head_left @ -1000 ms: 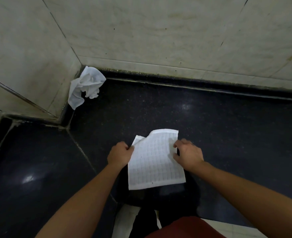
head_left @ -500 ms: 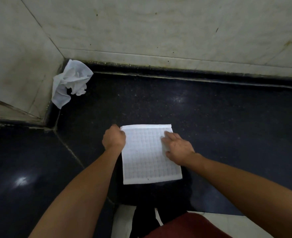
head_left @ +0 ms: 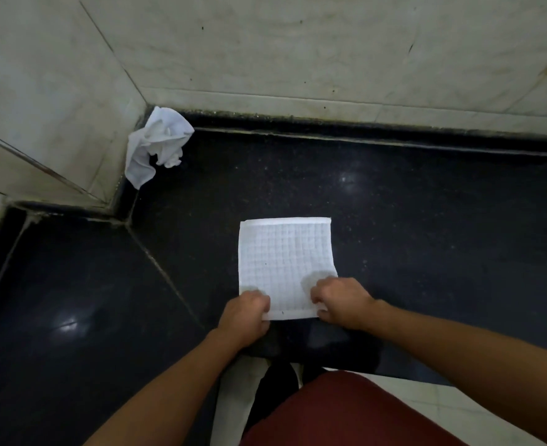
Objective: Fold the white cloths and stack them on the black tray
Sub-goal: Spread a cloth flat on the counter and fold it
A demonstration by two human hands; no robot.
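Note:
A white waffle-weave cloth (head_left: 285,265) lies flat on the black counter, folded to a neat rectangle. My left hand (head_left: 245,315) pinches its near left corner with curled fingers. My right hand (head_left: 341,299) pinches the near right corner the same way. A second white cloth (head_left: 156,144) sits crumpled in the back left corner against the wall. No separate black tray can be made out against the dark surface.
The black stone counter (head_left: 426,236) runs in an L shape, with a seam (head_left: 166,272) left of the cloth. Pale tiled walls (head_left: 298,53) close off the back and left. The counter's front edge (head_left: 394,371) is just below my hands.
Both hands slid from the far corners of the cloth down to its near corners. The lifted far edge was laid down, and the cloth now lies flat and squared.

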